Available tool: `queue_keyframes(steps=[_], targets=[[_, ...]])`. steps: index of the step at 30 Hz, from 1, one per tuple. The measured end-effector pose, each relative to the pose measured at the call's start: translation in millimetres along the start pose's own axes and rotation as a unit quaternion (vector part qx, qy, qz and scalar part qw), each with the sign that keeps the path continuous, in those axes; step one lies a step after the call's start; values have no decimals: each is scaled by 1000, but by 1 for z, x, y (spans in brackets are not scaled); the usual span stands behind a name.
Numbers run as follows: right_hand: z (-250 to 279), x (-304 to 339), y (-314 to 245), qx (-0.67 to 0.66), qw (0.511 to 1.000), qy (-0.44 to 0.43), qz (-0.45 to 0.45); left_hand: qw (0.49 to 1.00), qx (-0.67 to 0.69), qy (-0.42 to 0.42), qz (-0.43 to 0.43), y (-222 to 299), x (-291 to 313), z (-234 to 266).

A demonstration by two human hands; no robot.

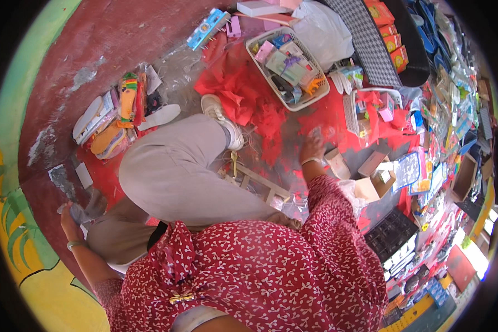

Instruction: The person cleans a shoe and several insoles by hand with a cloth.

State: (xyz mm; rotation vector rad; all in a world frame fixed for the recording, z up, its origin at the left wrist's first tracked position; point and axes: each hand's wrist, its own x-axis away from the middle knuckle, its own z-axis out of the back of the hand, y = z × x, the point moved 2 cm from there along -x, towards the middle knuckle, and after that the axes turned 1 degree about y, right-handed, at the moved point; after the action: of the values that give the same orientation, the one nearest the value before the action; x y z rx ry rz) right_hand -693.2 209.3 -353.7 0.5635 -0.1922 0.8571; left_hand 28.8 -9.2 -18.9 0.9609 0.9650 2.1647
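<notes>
At the far left, my left hand [68,221] is closed on a crumpled grey cloth [92,207] beside my knee. A band circles that wrist. My right hand [314,147] reaches forward over the floor, its fingers smeared by motion. Just past its fingertips lies a scrap of clear plastic [325,131] on torn red sheeting [329,117]; whether the hand touches it cannot be told. Right of this hand lies an open cardboard box [337,164]. A wooden frame [263,187] and a pale yellow spoon [234,165] lie between my leg and my right arm.
Ahead stands a white basket [250,47] of small packages, with a second white basket [351,113] to its right. Insoles and sponges [109,141] are heaped left of my knee. A black tray [390,235] sits at right, near piled packaged goods. A dark red wall [52,99] borders the left.
</notes>
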Motion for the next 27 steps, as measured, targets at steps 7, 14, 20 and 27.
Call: queue_keyframes(steps=[7, 14, 20, 27], targets=[[135, -17, -149, -274, 943, -23, 188, 999, -6, 13, -34, 4, 13, -1], [128, -99, -230, -180, 948, -163, 207, 995, -61, 32, -69, -3, 6, 16], [45, -62, -196, -112, 926, -201, 299, 993, -37, 21, -114, -4, 29, 25], [21, 24, -76, 31, 824, -312, 472, 991, 50, 47, -116, 3, 48, 31]])
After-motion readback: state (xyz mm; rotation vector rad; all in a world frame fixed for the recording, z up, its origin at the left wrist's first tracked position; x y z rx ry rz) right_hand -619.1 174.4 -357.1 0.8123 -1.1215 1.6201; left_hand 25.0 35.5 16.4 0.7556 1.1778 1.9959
